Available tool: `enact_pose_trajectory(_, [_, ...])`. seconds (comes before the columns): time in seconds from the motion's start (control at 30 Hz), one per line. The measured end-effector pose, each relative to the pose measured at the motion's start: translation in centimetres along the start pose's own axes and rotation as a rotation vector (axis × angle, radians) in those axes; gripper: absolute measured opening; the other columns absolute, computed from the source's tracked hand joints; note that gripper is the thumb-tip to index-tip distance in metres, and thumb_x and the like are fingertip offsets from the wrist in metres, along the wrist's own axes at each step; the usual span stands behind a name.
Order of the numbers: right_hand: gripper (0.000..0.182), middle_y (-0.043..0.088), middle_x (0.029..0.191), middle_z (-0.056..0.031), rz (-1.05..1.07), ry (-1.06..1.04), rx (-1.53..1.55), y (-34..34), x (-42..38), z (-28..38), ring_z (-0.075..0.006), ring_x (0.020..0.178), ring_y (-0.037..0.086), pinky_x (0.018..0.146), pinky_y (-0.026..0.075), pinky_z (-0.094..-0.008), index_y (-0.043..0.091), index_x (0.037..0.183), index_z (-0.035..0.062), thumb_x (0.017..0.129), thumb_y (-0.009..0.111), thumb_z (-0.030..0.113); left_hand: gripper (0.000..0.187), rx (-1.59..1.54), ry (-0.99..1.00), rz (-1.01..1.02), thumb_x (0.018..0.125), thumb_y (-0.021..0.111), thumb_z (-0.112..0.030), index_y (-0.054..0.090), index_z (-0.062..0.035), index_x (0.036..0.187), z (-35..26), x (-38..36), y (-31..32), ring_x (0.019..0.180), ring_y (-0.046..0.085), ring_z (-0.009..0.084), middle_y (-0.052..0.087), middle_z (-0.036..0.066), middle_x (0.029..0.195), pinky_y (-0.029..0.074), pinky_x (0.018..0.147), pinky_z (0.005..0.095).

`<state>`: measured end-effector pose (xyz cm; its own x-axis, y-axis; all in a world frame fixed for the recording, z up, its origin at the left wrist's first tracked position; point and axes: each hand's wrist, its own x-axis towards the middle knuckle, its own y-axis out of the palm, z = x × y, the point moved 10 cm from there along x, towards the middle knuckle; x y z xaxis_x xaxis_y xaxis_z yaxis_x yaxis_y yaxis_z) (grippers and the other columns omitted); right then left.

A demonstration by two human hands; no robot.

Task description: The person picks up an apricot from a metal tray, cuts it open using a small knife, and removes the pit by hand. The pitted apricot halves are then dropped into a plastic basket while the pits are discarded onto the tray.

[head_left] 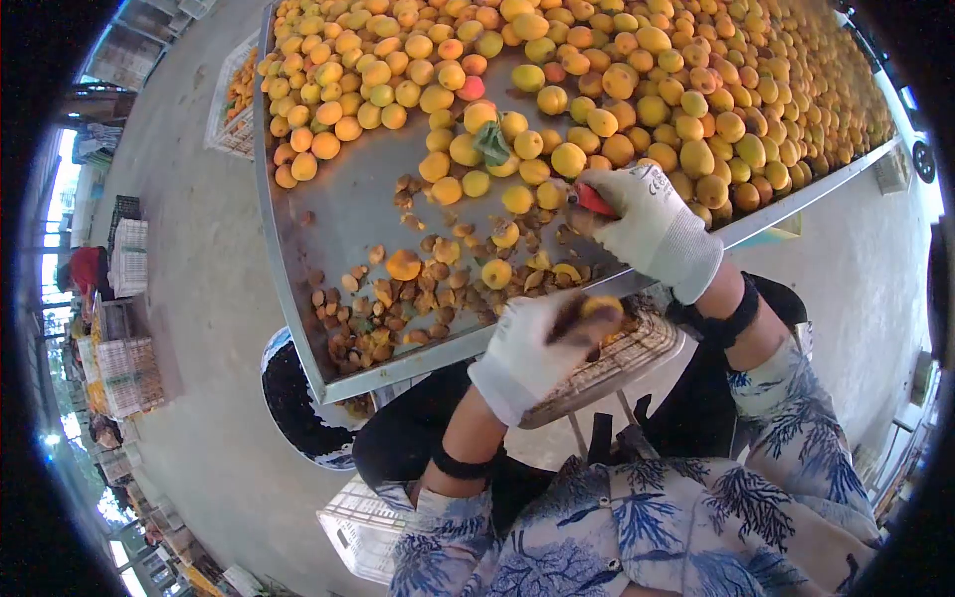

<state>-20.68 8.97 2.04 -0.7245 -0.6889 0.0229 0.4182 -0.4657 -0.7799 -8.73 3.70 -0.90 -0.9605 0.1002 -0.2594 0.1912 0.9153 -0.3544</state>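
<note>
My left hand (pixel 532 348), in a white glove with dark-stained fingers, is closed around an orange apricot piece (pixel 603 304) above the tray's near edge. The fingers are slightly blurred and hide part of the fruit. My right hand (pixel 652 224), also gloved, grips a tool with a red handle (pixel 595 200); its working end is too hidden to identify. Near both hands, apricot pits and scraps (pixel 438 289) lie on the metal tray (pixel 348 214). Whole apricots (pixel 567 159) are heaped just beyond my right hand.
A plastic basket (pixel 637 360) sits under the tray edge by my lap. A dark-lined tub (pixel 303 403) stands on the floor at left, near a white crate (pixel 363 527). Another crate of fruit (pixel 234 109) is beside the tray. A person in red (pixel 88 269) is far left.
</note>
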Motion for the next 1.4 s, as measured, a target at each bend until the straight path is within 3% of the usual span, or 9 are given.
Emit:
enact_pose_trajectory(0.2, [0.031, 0.068, 0.084, -0.0186, 0.119, 0.315, 0.082, -0.5, 0.9, -1.6, -0.0327, 0.083, 0.067, 0.075, 0.052, -0.0408, 0.069, 0.092, 0.0018, 0.074, 0.073, 0.026, 0.041, -0.117, 0.082, 0.075, 0.077, 0.072, -0.016, 0.063, 0.0001, 0.114, -0.6, -0.2, 1.0, 0.099, 0.067, 0.0235, 0.068, 0.018, 0.104, 0.051, 0.087, 0.0336])
enact_pose_trajectory(0.27, [0.026, 0.061, 0.068, -0.0157, -0.134, -0.025, -0.048, -2.5, 2.8, 0.9, -0.0228, 0.063, 0.061, 0.064, 0.049, -0.0331, 0.065, 0.088, 0.0001, 0.075, 0.075, 0.021, 0.040, -0.137, 0.056, 0.031, 0.079, 0.071, -0.015, 0.062, 0.0004, 0.114, -0.2, -0.4, 0.4, 0.099, 0.067, 0.0240, 0.069, 0.018, 0.104, 0.051, 0.087, 0.0340])
enact_pose_trajectory(0.43, [0.030, 0.067, 0.095, -0.0157, 0.287, 0.205, -0.534, 4.3, 5.8, -1.8, -0.0330, 0.089, 0.066, 0.077, 0.054, -0.0425, 0.068, 0.096, 0.0073, 0.077, 0.066, 0.030, 0.036, -0.124, 0.007, -0.074, 0.082, 0.068, -0.015, 0.061, 0.0009, 0.114, 0.9, -0.4, -1.1, 0.098, 0.067, 0.0257, 0.068, 0.018, 0.105, 0.051, 0.087, 0.0348])
enact_pose_trajectory(0.6, [0.031, 0.067, 0.093, -0.0161, 0.436, 0.241, -0.673, 6.3, 5.0, -1.6, -0.0329, 0.091, 0.066, 0.078, 0.053, -0.0430, 0.067, 0.098, 0.0073, 0.076, 0.065, 0.029, 0.034, -0.261, -0.009, -0.154, 0.085, 0.066, -0.012, 0.060, 0.0037, 0.114, 2.2, -0.6, -2.3, 0.096, 0.066, 0.0199, 0.069, 0.015, 0.104, 0.051, 0.086, 0.0332])
enact_pose_trajectory(0.83, [0.045, 0.067, 0.090, -0.0063, 0.051, 0.113, 0.168, 0.7, 2.7, 4.1, -0.0185, 0.078, 0.063, 0.072, 0.052, -0.0330, 0.062, 0.102, 0.0027, 0.064, 0.082, 0.015, 0.038, -0.689, 0.063, -0.713, 0.083, 0.068, -0.001, 0.058, 0.0065, 0.118, 4.4, -2.7, -7.7, 0.100, 0.062, 0.0170, 0.066, 0.012, 0.109, 0.050, 0.088, 0.0311])
enact_pose_trajectory(0.9, [0.052, 0.063, 0.090, 0.0010, 0.013, 0.088, 0.401, 1.1, 1.8, 4.9, -0.0062, 0.081, 0.054, 0.074, 0.050, -0.0253, 0.057, 0.108, 0.0006, 0.064, 0.083, 0.005, 0.043, -0.922, 0.076, -0.656, 0.080, 0.069, 0.002, 0.055, 0.0065, 0.121, 4.4, -2.3, -7.8, 0.100, 0.062, 0.0176, 0.064, 0.013, 0.113, 0.051, 0.087, 0.0304])
enact_pose_trajectory(1.03, [0.052, 0.065, 0.094, -0.0149, -0.076, -0.003, 0.398, 1.9, 0.2, 5.2, -0.0209, 0.086, 0.063, 0.079, 0.050, -0.0324, 0.057, 0.110, 0.0003, 0.066, 0.081, 0.012, 0.041, -1.128, 0.078, -0.609, 0.078, 0.065, 0.011, 0.057, 0.0071, 0.118, 3.9, -2.1, -7.3, 0.095, 0.064, 0.0183, 0.065, 0.013, 0.109, 0.053, 0.084, 0.0296])
enact_pose_trajectory(1.2, [0.035, 0.057, 0.072, -0.0068, -0.033, -0.072, 0.600, -0.4, -0.8, 4.5, -0.0103, 0.069, 0.053, 0.063, 0.046, -0.0277, 0.059, 0.106, -0.0036, 0.087, 0.068, 0.024, 0.044, -1.031, 0.150, -0.626, 0.078, 0.061, 0.014, 0.057, 0.0075, 0.122, 3.2, -2.2, -7.8, 0.095, 0.064, 0.0170, 0.065, 0.012, 0.108, 0.053, 0.083, 0.0295])
enact_pose_trajectory(1.4, [0.048, 0.054, 0.069, -0.0038, 0.048, 0.074, 0.667, -0.6, -2.6, 0.7, -0.0090, 0.065, 0.051, 0.059, 0.043, -0.0272, 0.059, 0.111, -0.0056, 0.096, 0.054, 0.040, 0.046, -1.110, 0.124, -0.458, 0.077, 0.058, 0.015, 0.056, 0.0076, 0.123, 3.1, -1.5, -6.5, 0.099, 0.063, 0.0177, 0.063, 0.013, 0.112, 0.052, 0.085, 0.0298])
